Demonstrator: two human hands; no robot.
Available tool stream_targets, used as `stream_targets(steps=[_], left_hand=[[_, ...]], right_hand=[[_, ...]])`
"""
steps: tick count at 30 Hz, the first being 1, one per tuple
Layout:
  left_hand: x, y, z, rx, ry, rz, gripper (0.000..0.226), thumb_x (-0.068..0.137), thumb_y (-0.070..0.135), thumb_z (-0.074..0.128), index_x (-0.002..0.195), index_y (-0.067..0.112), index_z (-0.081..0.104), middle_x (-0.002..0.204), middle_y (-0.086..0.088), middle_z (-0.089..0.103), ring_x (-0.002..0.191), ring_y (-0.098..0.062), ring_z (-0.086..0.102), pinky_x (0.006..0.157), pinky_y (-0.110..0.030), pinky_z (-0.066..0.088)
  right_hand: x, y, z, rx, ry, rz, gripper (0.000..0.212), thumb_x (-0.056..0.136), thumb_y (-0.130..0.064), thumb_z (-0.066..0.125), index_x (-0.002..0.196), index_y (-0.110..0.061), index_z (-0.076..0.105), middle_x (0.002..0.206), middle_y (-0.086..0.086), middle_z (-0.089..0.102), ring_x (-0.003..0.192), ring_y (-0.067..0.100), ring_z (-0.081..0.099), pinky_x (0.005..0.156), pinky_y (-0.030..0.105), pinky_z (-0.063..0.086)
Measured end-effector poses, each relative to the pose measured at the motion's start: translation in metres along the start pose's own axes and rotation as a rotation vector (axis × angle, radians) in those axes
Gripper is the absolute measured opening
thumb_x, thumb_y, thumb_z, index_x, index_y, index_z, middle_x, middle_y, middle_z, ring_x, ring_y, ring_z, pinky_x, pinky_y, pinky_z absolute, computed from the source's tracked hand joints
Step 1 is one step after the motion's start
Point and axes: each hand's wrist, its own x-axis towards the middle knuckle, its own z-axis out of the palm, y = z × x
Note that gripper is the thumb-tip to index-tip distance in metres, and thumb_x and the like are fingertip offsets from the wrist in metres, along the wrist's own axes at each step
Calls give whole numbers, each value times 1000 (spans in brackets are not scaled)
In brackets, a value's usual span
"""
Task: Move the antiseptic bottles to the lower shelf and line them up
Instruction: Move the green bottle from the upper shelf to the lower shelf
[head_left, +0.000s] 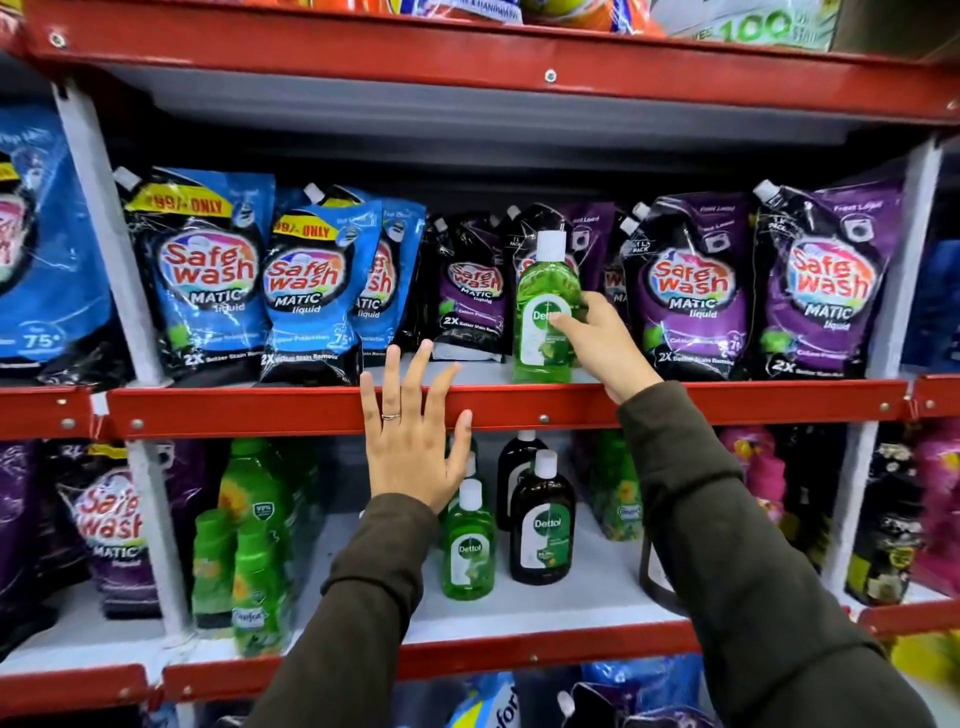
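Observation:
A green antiseptic bottle (540, 312) with a white cap stands upright on the upper shelf (727, 405), and my right hand (602, 343) is closed around its label side. On the lower shelf (571, 608) stand a smaller green antiseptic bottle (467, 551) and a dark brown one (543, 525), with another dark bottle (514, 467) behind them. A further green bottle is partly hidden behind my left hand. My left hand (410, 431) is open, fingers spread, in front of the upper shelf's red edge, holding nothing.
Blue detergent pouches (208, 270) and purple detergent pouches (691, 286) line the back of the upper shelf. Green cleaner bottles (249, 545) stand at the left of the lower shelf, more green packs (615, 488) at its right. White uprights (98, 228) divide the bays.

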Motion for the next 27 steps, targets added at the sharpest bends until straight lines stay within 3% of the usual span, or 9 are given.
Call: stream_targets(steps=[3, 14, 18, 23, 27], left_hand=[[0, 1, 0, 4, -4, -1, 52, 99, 42, 47, 147, 22, 45, 167, -11, 31, 158, -35, 13, 128, -55, -2], [3, 6, -11, 2, -69, -25, 55, 101, 42, 42, 151, 21, 45, 168, -12, 28, 158, -36, 12, 129, -53, -5], [1, 8, -20, -24, -111, -49, 59, 102, 42, 39, 157, 22, 36, 170, -11, 22, 159, -33, 9, 129, -52, -7], [-42, 6, -29, -89, -131, -110, 65, 102, 37, 41, 162, 21, 22, 172, -12, 15, 160, -32, 2, 129, -54, -4], [-99, 1, -31, -92, -199, -153, 68, 103, 36, 41, 163, 22, 15, 172, -12, 12, 160, -32, 1, 129, -54, -3]], right_hand=[[-3, -7, 2, 49, 6, -34, 55, 103, -26, 55, 153, -9, 38, 153, 12, 53, 140, 29, 54, 117, 52, 44], [-50, -36, -9, 226, -30, -135, 39, 105, -21, 52, 142, -13, 51, 136, 5, 67, 123, 19, 66, 106, 45, 55], [-81, -17, -3, 215, -83, -162, 41, 103, -23, 55, 143, -17, 52, 138, 1, 66, 128, 17, 63, 107, 35, 52], [-123, 24, 16, 277, -145, -132, 22, 102, -22, 57, 119, -36, 60, 128, -5, 70, 123, 16, 66, 107, 44, 54], [-152, 64, 33, 246, -187, -108, 30, 102, -25, 57, 132, -29, 56, 129, -7, 68, 119, 6, 65, 103, 34, 54]])
